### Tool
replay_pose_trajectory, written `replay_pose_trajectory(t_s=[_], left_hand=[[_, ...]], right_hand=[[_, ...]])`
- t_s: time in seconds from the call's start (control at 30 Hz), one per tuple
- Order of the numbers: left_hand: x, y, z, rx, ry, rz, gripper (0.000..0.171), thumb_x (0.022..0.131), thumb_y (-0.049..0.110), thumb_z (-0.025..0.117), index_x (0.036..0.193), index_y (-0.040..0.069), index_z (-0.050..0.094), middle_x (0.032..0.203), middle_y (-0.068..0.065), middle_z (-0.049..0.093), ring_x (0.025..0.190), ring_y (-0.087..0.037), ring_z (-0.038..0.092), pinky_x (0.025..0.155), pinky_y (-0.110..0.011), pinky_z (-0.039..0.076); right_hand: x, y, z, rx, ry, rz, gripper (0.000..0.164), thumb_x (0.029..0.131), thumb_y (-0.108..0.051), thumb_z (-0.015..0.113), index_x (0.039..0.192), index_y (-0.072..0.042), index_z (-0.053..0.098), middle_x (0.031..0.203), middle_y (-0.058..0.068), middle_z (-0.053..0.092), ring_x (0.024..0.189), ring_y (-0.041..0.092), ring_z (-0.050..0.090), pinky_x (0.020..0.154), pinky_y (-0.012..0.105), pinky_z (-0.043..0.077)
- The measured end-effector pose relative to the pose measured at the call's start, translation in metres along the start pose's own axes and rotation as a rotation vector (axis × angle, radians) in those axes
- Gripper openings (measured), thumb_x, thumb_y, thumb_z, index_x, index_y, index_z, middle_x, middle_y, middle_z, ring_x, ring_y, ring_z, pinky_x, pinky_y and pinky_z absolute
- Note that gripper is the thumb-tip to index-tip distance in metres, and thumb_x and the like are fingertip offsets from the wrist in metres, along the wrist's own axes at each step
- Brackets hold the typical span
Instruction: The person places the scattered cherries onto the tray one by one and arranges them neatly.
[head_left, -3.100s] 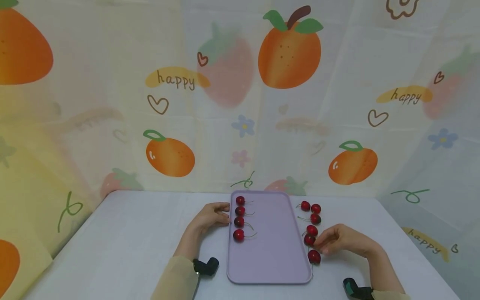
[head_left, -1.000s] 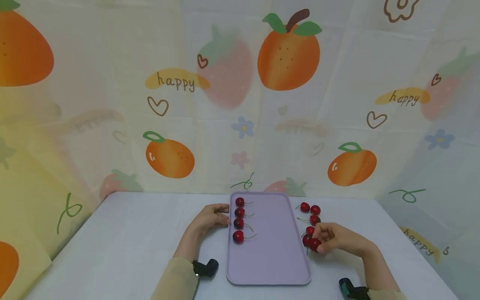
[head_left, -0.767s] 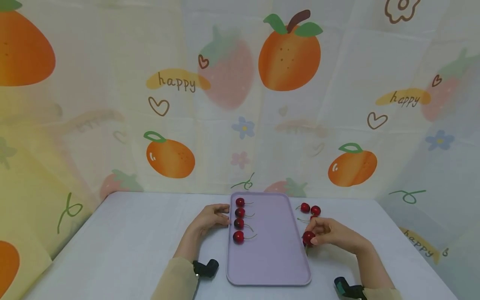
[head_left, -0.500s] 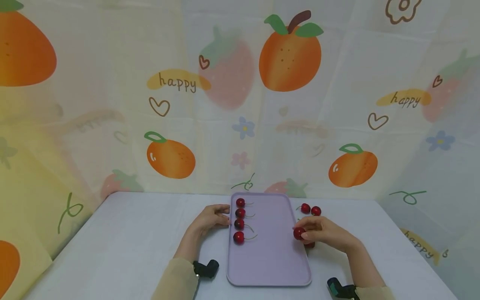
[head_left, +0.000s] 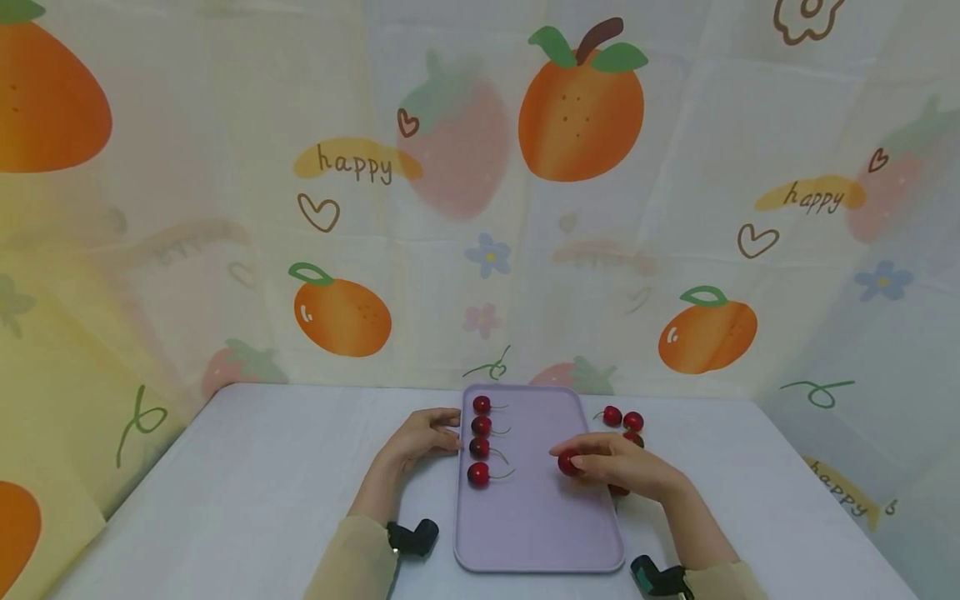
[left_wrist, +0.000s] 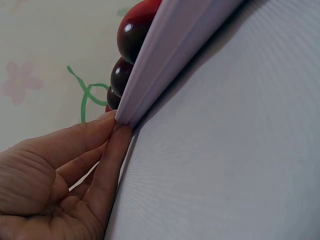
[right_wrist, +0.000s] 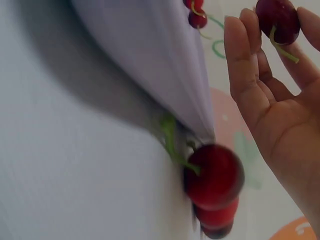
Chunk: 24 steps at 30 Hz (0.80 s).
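Observation:
My right hand [head_left: 618, 467] holds a dark red cherry [right_wrist: 278, 21] between thumb and fingers, over the right half of a lilac tray [head_left: 536, 525]. The green stem of that cherry hangs down in the right wrist view. At the tray's left side, the fingertips of my left hand [head_left: 420, 433] pinch the rim, seen closely in the left wrist view. Several cherries stand in a column along the tray's left side, among them the nearest cherry [head_left: 477, 475], stems pointing right.
More cherries lie on the white table [head_left: 285, 483] right of the tray, such as the far cherry [head_left: 612, 416]; some are partly hidden by my right hand. A close cherry [right_wrist: 214, 176] sits beside the tray edge in the right wrist view. A fruit-printed cloth [head_left: 420, 275] hangs behind.
My right hand took hold of the nearest cherry of the right-hand group, lifted it, and carried it left over the tray. My left hand has stayed at the tray's rim.

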<state>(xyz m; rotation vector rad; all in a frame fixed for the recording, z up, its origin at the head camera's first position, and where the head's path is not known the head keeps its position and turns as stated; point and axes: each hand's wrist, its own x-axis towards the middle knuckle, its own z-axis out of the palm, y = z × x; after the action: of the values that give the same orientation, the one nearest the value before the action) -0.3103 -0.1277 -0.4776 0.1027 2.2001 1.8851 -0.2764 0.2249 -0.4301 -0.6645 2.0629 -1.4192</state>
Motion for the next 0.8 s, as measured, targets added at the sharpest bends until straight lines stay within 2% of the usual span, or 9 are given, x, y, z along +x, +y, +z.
replay_pose_trajectory(t_s=[0.13, 0.33, 0.4, 0.8], left_hand=[[0.000, 0.000, 0.000, -0.001, 0.001, 0.000, 0.059, 0.083, -0.005, 0.069, 0.138, -0.005, 0.051, 0.131, -0.023, 0.060, 0.080, -0.010, 0.067, 0.082, -0.032, 0.063], [0.000, 0.000, 0.000, -0.005, -0.001, 0.000, 0.058, 0.083, -0.005, 0.069, 0.138, -0.005, 0.051, 0.130, -0.024, 0.060, 0.081, -0.011, 0.067, 0.083, -0.032, 0.063], [0.000, 0.000, 0.000, -0.012, -0.004, 0.001, 0.058, 0.083, -0.005, 0.069, 0.138, -0.005, 0.051, 0.130, -0.024, 0.059, 0.081, -0.011, 0.067, 0.083, -0.032, 0.063], [0.000, 0.001, 0.001, -0.016, -0.001, 0.002, 0.059, 0.083, -0.006, 0.068, 0.139, -0.006, 0.051, 0.131, -0.024, 0.059, 0.081, -0.011, 0.067, 0.083, -0.033, 0.063]], right_hand=[[0.007, 0.001, 0.006, 0.016, -0.006, -0.002, 0.042, 0.099, -0.024, 0.057, 0.134, 0.000, 0.058, 0.138, 0.023, 0.057, 0.109, 0.011, 0.063, 0.093, 0.026, 0.059], [0.017, 0.000, 0.014, 0.044, 0.017, 0.006, 0.035, 0.095, -0.021, 0.063, 0.122, 0.001, 0.060, 0.108, 0.002, 0.069, 0.099, 0.013, 0.067, 0.089, 0.027, 0.061], [0.019, -0.001, 0.017, 0.062, 0.028, 0.009, 0.032, 0.094, -0.019, 0.065, 0.118, 0.002, 0.059, 0.101, 0.002, 0.070, 0.095, 0.014, 0.068, 0.087, 0.027, 0.061], [0.028, -0.014, 0.037, 0.078, 0.062, 0.008, 0.034, 0.092, -0.022, 0.068, 0.115, 0.002, 0.065, 0.096, -0.001, 0.074, 0.091, 0.014, 0.071, 0.087, 0.029, 0.062]])
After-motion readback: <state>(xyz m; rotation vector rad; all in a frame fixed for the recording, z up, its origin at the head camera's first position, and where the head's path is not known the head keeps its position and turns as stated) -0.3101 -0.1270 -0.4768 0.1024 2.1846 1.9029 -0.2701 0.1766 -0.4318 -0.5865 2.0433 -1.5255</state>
